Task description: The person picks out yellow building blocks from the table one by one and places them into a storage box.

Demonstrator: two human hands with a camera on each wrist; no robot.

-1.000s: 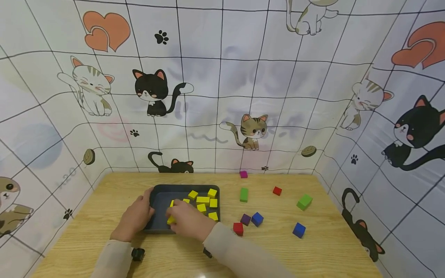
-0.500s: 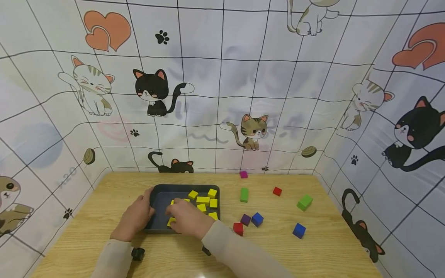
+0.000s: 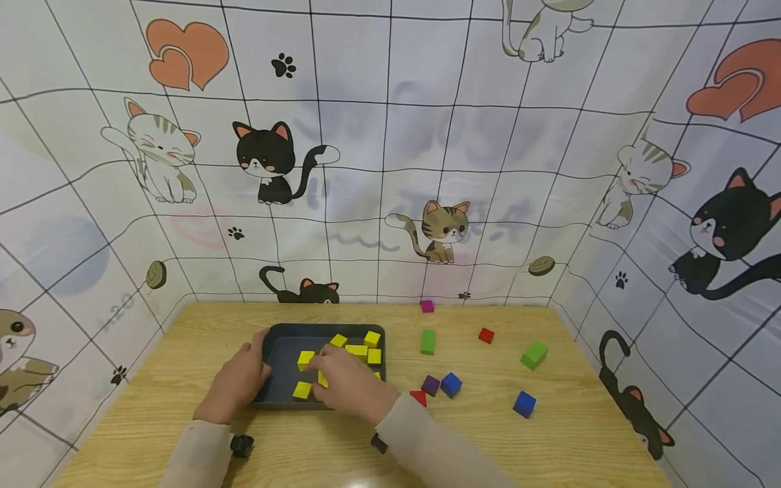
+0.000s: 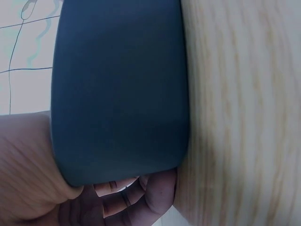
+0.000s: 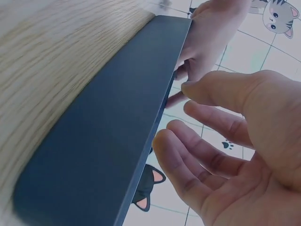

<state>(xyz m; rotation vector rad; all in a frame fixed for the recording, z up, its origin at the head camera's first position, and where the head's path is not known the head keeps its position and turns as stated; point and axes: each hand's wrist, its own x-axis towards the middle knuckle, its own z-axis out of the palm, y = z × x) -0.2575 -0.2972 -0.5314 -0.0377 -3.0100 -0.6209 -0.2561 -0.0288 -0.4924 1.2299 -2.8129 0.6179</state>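
Note:
A dark grey tray lies on the wooden table, with several yellow blocks inside it, mostly toward its right half. My left hand grips the tray's left end; the left wrist view shows its fingers bent about the outer wall. Over the tray hovers my right hand, its fingertips down among the yellow blocks. In the right wrist view, thumb and fingers stand apart, and no block shows between them. That hand covers some blocks in the head view.
Right of the tray lie loose blocks: green ones, red ones, blue ones, a purple one and a magenta one. A cat-print cloth hangs behind and beside the table.
My right hand has shifted right within the tray, uncovering yellow blocks near the middle and hiding others farther right. The left hand and the tray have stayed put.

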